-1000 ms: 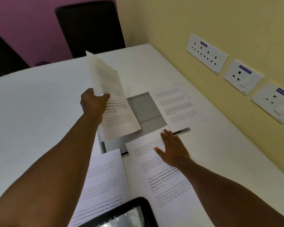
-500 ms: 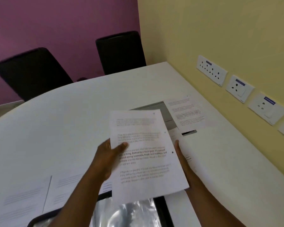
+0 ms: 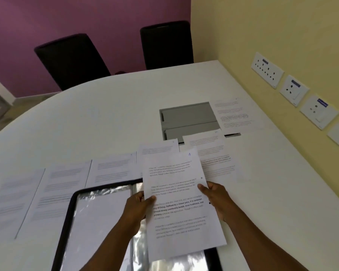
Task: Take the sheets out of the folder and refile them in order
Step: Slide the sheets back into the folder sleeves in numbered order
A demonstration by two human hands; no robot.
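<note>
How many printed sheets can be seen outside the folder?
7. One, marked 4, is held over the folder by both hands. Four lie in a row behind it, a fifth right, another near the wall. Stacked sheets may hide.

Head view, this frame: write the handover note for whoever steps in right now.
Left hand and right hand both grip the sheet marked 4 by its side edges, above the open folder.
Other sheets lie spread on the table: a row left of the held one, two more near the grey floor box.
Done: sheets are out.
Left: slip sheet 4 into a sleeve, then file the others in order.
</note>
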